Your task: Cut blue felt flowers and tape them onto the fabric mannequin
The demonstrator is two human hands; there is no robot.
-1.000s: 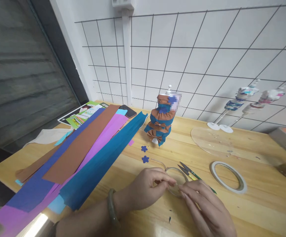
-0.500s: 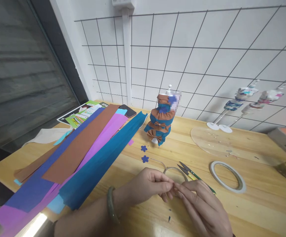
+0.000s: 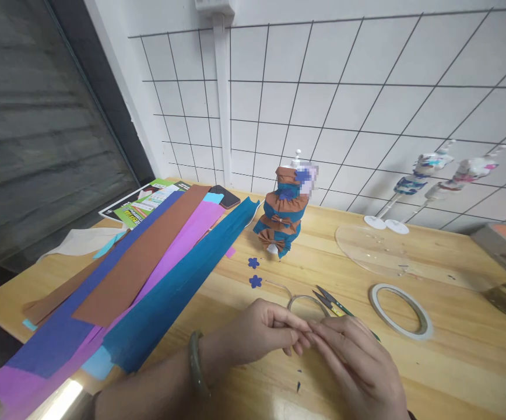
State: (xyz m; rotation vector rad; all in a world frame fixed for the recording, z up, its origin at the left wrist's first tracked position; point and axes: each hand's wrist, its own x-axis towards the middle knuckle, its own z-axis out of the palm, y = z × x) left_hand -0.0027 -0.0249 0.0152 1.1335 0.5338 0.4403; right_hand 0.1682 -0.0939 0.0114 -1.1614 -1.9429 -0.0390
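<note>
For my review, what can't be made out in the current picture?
Head view:
Anything pinched by the left hand or right hand: hidden by fingers.
Near side of the thin ring: behind the hands.
Handles of the scissors: partly behind the right hand.
Grey box: cut off by the right edge.

A: What sits on your wooden table [image 3: 463, 361]?
B: To your left, overlapping paper strips [image 3: 141, 259] in brown, blue, magenta and teal fan across it, with leaflets [image 3: 133, 214] and a phone [image 3: 225, 197] at their far end.
A: And at center?
B: A dress form [image 3: 284, 207] in brown and teal stands beyond two blue paper flowers [image 3: 255, 281]. Your scissors [image 3: 336, 311] lie beside a thin ring [image 3: 291, 303], both partly hidden.
A: To your right?
B: A white tape roll [image 3: 427, 326] lies flat, nearer you than a clear round sheet [image 3: 358, 251] and two white-based stands [image 3: 411, 185].
</note>
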